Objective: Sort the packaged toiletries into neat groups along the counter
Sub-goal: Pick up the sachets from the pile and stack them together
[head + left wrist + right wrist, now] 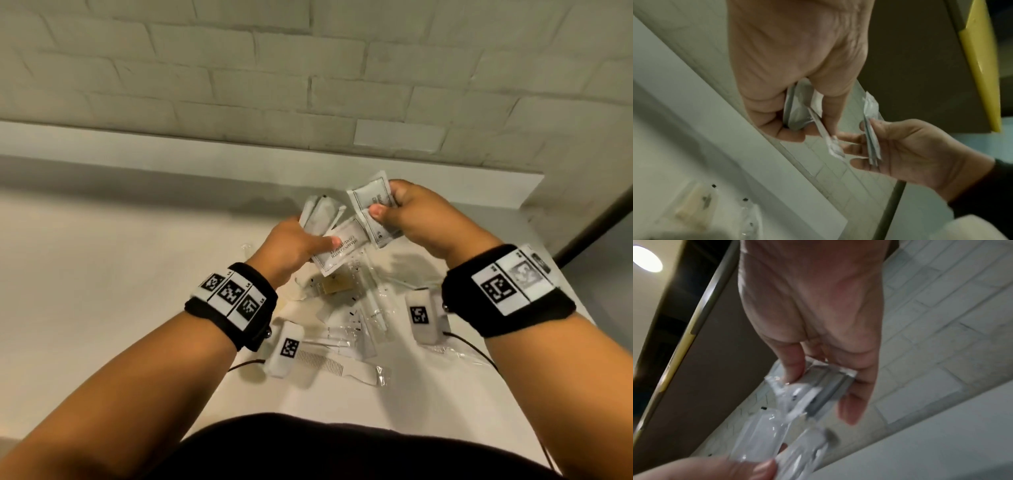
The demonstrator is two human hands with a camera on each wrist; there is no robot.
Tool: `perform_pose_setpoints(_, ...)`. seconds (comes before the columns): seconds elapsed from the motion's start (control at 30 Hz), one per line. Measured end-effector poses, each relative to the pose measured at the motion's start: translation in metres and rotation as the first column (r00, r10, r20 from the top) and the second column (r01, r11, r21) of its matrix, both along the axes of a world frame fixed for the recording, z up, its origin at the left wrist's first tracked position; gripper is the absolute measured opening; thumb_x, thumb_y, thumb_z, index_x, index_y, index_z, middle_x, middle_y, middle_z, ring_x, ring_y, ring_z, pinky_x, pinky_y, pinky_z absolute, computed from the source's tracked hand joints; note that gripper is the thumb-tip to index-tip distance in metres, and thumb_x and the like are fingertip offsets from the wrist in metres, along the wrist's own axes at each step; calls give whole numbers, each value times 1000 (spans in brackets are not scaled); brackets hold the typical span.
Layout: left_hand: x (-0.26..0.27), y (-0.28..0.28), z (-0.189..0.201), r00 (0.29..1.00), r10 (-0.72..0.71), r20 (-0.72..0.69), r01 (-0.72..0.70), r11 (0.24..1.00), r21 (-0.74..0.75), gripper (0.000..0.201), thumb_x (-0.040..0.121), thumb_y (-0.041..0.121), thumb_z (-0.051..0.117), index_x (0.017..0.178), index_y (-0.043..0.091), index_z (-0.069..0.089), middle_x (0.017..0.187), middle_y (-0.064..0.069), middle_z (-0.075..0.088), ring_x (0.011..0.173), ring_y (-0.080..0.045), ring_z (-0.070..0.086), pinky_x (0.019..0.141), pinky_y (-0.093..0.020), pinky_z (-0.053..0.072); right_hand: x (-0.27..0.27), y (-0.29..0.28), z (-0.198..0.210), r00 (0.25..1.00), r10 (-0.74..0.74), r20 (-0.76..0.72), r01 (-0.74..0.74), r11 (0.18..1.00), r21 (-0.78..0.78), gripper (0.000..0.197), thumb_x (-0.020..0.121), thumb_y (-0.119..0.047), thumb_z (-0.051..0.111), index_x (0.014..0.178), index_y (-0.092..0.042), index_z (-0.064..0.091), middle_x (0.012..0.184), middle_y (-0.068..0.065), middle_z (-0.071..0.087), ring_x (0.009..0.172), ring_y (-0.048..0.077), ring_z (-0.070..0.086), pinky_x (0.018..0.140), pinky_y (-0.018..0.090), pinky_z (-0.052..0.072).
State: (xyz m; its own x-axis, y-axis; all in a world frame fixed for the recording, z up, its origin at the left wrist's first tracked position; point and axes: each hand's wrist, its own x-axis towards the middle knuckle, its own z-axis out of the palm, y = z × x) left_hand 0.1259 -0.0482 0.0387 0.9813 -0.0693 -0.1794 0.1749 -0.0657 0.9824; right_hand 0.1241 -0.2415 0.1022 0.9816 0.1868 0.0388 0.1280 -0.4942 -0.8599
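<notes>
Both hands are raised above the white counter (pixel 102 260). My left hand (pixel 291 243) grips a bundle of white sachets (pixel 339 248) and clear-wrapped packets (pixel 320 214); the front sachet has printed text. My right hand (pixel 407 214) pinches two flat white sachets (pixel 368 205) between thumb and fingers, just right of the left bundle and touching it. In the left wrist view the left hand's bundle (pixel 797 110) shows edge-on, with the right hand's sachets (pixel 871 138) beside it. The right wrist view shows sachets (pixel 826 382) under the right fingers.
Below the hands a loose pile of clear-wrapped toiletries (pixel 363 308) lies on the counter, with a packaged white comb (pixel 329 363) at its near edge. A raised ledge (pixel 205 150) and a tiled wall (pixel 274 61) bound the back. The counter ends at right (pixel 582 308).
</notes>
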Motion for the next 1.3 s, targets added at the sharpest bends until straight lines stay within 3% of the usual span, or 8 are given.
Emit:
perform_pose_setpoints(0.17, -7, -4, 6, 996, 85, -22, -87, 922, -378, 18, 83, 2, 68, 101, 1, 66, 79, -3, 75, 75, -16, 71, 67, -27, 56, -5, 22, -11, 959, -53, -277, 173, 886, 431, 10, 94, -12, 55, 101, -20, 54, 111, 9, 65, 100, 29, 64, 80, 45, 57)
perform_pose_setpoints(0.4, -20, -10, 1, 986, -24, -164, -61, 868, -493, 26, 98, 12, 45, 120, 8, 58, 108, -12, 71, 98, -32, 68, 84, -49, 55, -6, 26, -33, 950, -306, -59, 306, 882, 357, 45, 83, 3, 65, 121, -17, 51, 107, 1, 68, 96, 15, 67, 83, 34, 57)
perform_pose_setpoints(0.63, -20, -7, 0, 990, -131, -52, 111, 952, -285, 26, 88, 14, 65, 112, 6, 66, 106, -16, 72, 93, -28, 69, 80, -39, 59, -15, 18, -20, 961, 65, -271, 60, 900, 431, 26, 74, 9, 70, 99, 0, 68, 84, 11, 75, 70, 22, 72, 58, 29, 57)
perform_pose_setpoints(0.73, -18, -9, 0, 988, -128, -87, 101, 958, -268, 37, 93, 37, 56, 111, 6, 64, 102, -14, 72, 90, -24, 70, 77, -33, 58, -14, 17, -16, 998, -50, 42, 35, 949, 314, 19, 75, 3, 73, 86, -11, 72, 76, 1, 68, 69, 15, 65, 63, 25, 52)
perform_pose_setpoints(0.83, -14, -6, 0, 984, -84, -156, 16, 918, -395, 50, 90, 51, 49, 107, 7, 66, 98, -10, 72, 82, -19, 69, 79, -32, 55, -12, 6, -17, 844, 46, 535, -1, 996, -85, 22, 80, -1, 68, 90, -19, 77, 78, 0, 52, 74, 13, 51, 66, 23, 41)
perform_pose_setpoints(0.97, -13, -10, 9, 992, -1, -123, -53, 898, -436, 15, 83, 9, 69, 97, 4, 68, 87, -10, 72, 82, -26, 68, 89, -43, 52, -18, -3, -43, 644, 324, 693, 79, 873, -482, 34, 85, -13, 49, 99, -26, 77, 78, 2, 57, 79, 21, 52, 71, 30, 38)
perform_pose_setpoints(1.13, -9, -3, 8, 981, 150, -125, -192, 865, -464, 29, 82, 1, 68, 111, 1, 64, 91, -7, 73, 78, -16, 71, 76, -34, 58, -21, -14, -57, 960, -139, 242, 122, 989, 83, 40, 82, 4, 63, 92, -34, 71, 92, -6, 65, 91, 22, 64, 82, 34, 54)
perform_pose_setpoints(1.3, -12, -4, 4, 985, 147, -87, -170, 894, -414, 13, 86, -1, 64, 96, 6, 65, 78, -3, 74, 68, -14, 71, 55, -28, 56, -28, -12, -28, 992, -126, 29, 110, 939, 326, 30, 91, -1, 56, 103, -29, 62, 97, -3, 68, 81, 5, 67, 66, 28, 58)
